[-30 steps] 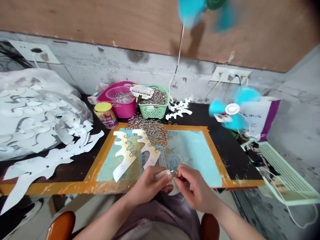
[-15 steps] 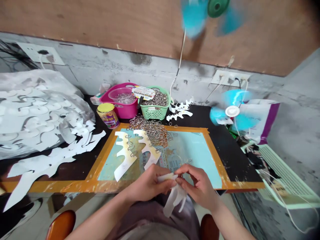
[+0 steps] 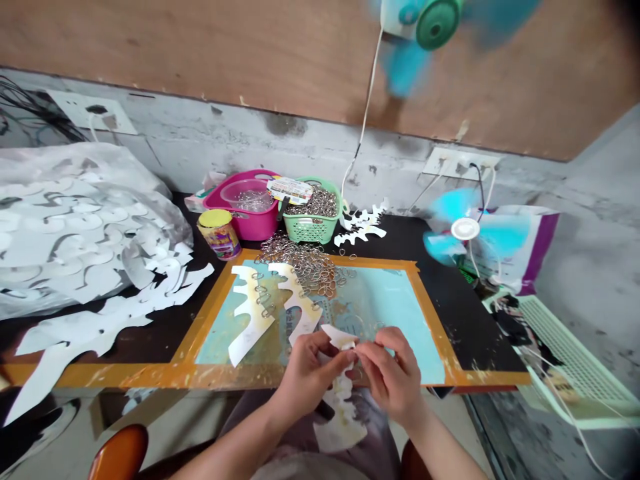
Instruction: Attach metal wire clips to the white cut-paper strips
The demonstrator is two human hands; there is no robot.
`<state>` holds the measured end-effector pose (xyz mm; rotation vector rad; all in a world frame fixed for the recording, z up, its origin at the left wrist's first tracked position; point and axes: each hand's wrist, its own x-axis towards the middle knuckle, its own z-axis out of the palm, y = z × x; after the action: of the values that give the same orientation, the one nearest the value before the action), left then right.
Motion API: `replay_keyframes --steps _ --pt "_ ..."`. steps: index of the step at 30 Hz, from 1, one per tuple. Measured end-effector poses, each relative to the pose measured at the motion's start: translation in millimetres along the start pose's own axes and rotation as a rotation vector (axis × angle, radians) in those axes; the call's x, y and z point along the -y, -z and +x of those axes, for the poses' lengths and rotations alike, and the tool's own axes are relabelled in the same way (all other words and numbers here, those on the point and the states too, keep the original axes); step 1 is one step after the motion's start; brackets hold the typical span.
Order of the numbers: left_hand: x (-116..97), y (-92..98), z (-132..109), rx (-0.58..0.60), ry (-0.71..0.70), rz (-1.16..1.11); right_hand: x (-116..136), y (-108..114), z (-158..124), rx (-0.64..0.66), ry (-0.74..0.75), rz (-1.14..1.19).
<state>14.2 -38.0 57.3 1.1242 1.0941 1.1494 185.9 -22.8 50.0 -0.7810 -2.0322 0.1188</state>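
White scalloped card strip (image 3: 340, 420) pinched between both hands

Held just above the near taped edge of the board, the strip's upper end sits between the hands while its scalloped length hangs down over the person's lap. The left hand (image 3: 313, 377) grips it from the left side, with the thumb and fingers (image 3: 320, 353) pressed together on the card. The right hand (image 3: 390, 377) comes in from the other side, with its curled fingertips (image 3: 367, 350) closed on the same upper end. Whether a small metal ring lies in the pinch cannot be told; the fingers hide that spot.

Beyond the hands, a turquoise painted board with an orange taped border (image 3: 400, 320) lies on the black worktop (image 3: 450, 300). Two more white scalloped strips (image 3: 253, 313) rest on its left part, and a heap of silver metal rings (image 3: 300, 263) spills over its far edge. Behind stand a green plastic basket of rings (image 3: 313, 229) and a magenta plastic tub (image 3: 245, 227).

For thin card like this, a short pinch close to the edge looks steadiest: fingertips near each other limit flexing, and the free length can hang clear of the rings and the board.
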Motion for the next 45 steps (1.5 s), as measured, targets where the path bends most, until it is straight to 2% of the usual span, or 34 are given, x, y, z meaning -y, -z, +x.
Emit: replay_keyframes --steps 4,9,11,13,15,17,22,25,31,33,36,41,45 --pt "-1.2 2.5 4.5 -0.003 0.074 0.01 0.0 -0.1 1.8 0.031 -0.06 0.076" --pt "-2.3 2.0 6.6 -0.038 -0.008 0.088 5.4 0.3 19.0 0.075 -0.359 0.306" --pt "-2.1 1.6 6.3 -0.042 -0.018 0.099 5.8 2.5 25.6 0.139 -0.461 0.414" --pt "-1.0 1.1 5.9 -0.063 -0.017 0.12 5.2 5.1 29.7 0.226 -0.494 0.484" --pt "1.0 0.6 5.2 -0.109 -0.052 0.189 4.7 6.2 31.3 0.266 -0.488 0.472" --pt "3.5 0.4 4.4 -0.138 -0.107 0.282 4.9 4.9 31.3 0.254 -0.494 0.397" --pt "6.6 2.1 2.9 -0.134 -0.164 0.409 8.1 -3.6 29.3 0.239 -0.533 0.262" --pt "4.6 3.5 4.7 -0.156 -0.103 0.314 8.1 -5.4 26.0 0.229 -0.439 0.241" --pt "7.9 4.3 11.8 -0.005 0.281 -0.342 -4.0 -1.8 13.1 0.336 0.044 0.084" --pt "11.7 4.4 13.1 0.008 0.329 -0.393 -6.4 -1.0 10.5 0.34 0.071 0.06" --pt "14.2 6.9 13.4 0.041 0.271 -0.277 -4.5 -1.3 10.8 0.251 -0.117 0.129" --pt "5.3 16.8 10.5 0.127 0.112 0.072 1.2 -5.2 16.3 0.187 -0.528 0.493" --pt "-0.6 23.4 7.2 0.171 0.018 0.209 0.9 -10.4 16.8 0.137 -0.709 0.701"
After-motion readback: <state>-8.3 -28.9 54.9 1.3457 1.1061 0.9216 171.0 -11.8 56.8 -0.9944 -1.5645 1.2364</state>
